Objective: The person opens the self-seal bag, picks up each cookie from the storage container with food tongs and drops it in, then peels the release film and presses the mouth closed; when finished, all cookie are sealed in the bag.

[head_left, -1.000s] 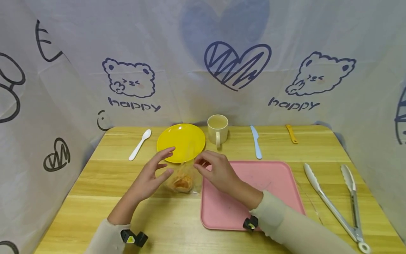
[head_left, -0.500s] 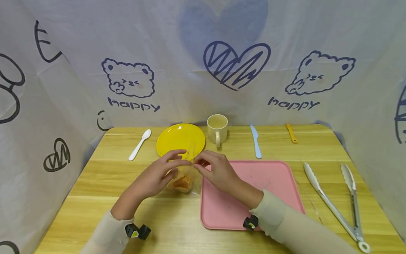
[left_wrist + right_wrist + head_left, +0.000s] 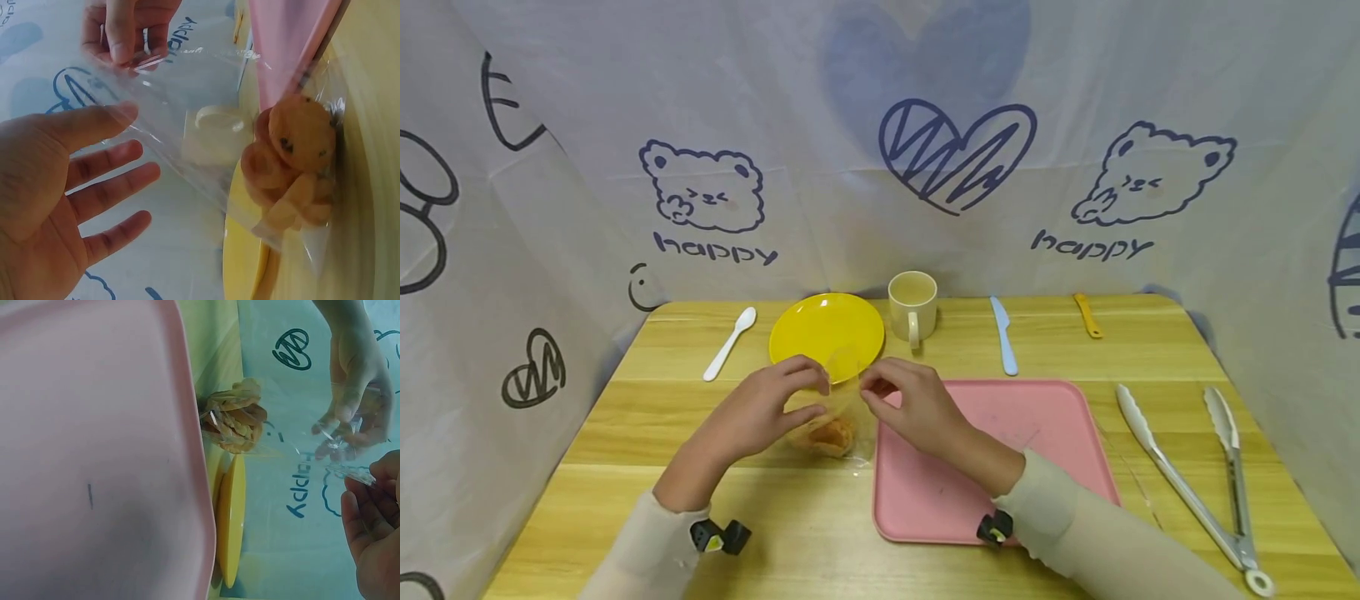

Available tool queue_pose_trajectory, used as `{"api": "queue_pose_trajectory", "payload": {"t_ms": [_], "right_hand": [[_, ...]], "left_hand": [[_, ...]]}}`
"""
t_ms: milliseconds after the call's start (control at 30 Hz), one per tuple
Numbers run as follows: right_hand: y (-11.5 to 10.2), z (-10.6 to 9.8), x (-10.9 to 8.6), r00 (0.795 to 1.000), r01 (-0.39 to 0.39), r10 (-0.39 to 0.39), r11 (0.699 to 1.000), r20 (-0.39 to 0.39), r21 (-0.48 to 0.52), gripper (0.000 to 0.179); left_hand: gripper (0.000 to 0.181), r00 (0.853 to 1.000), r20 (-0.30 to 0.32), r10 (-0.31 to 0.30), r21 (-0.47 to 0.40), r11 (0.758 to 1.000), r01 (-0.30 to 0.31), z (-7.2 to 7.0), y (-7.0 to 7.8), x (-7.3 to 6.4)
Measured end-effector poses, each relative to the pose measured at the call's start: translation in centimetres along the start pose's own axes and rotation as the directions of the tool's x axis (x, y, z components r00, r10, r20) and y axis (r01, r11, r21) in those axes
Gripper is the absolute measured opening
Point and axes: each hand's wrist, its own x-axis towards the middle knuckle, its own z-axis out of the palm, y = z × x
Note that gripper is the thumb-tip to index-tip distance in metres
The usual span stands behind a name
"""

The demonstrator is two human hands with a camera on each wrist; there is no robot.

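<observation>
A clear plastic bag (image 3: 187, 81) holds several golden-brown pastries (image 3: 294, 150), low over the wooden table between the hands. In the head view the pastries (image 3: 832, 436) sit just left of the pink tray (image 3: 985, 533). My right hand (image 3: 913, 408) pinches the bag's upper edge between thumb and fingertips, also seen in the right wrist view. On the opposite side, my left hand (image 3: 763, 412) is at the bag's mouth, fingers parted from the thumb. In the left wrist view its thumb (image 3: 100, 123) overlaps the film, and the other fingers (image 3: 119, 187) are spread.
Behind the bag is a yellow plate (image 3: 820, 329), with a cream mug (image 3: 913, 304) beside it. A white spoon (image 3: 730, 343) lies left. To the right are a blue knife (image 3: 1004, 337), an orange handle-like utensil (image 3: 1087, 317) and metal tongs (image 3: 1187, 483).
My left hand moved right toward the bag's mouth, reaching near the right fingertips, then drew back slightly left. The right hand kept its pinch and stayed almost in place.
</observation>
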Motion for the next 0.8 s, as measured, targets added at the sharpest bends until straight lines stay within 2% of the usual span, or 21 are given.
{"api": "queue_pose_trajectory", "payload": {"t_ms": [267,400,600,800], "right_hand": [[0.2,-0.4,-0.2,0.999,-0.026,0.026,1.0,-0.028,-0.015,0.008],[0.2,-0.6,-0.2,0.998,-0.043,0.042,0.999,-0.043,-0.016,0.009],[0.5,-0.6,-0.2,0.996,-0.073,0.071,0.997,-0.062,-0.021,0.011],[0.8,-0.6,-0.3,0.995,-0.078,0.076,0.996,-0.066,-0.031,0.01]], "left_hand": [[0.019,0.991,-0.118,-0.067,-0.047,0.997,0.062,-1.2,-0.6,-0.6],[0.022,0.982,-0.174,-0.074,-0.106,0.993,0.056,-1.6,-0.8,-0.9],[0.023,0.957,-0.283,-0.068,-0.144,0.989,0.027,-1.5,-1.2,-1.4],[0.023,0.941,-0.324,-0.101,-0.156,0.986,0.052,-1.3,-1.4,-1.6]]}}
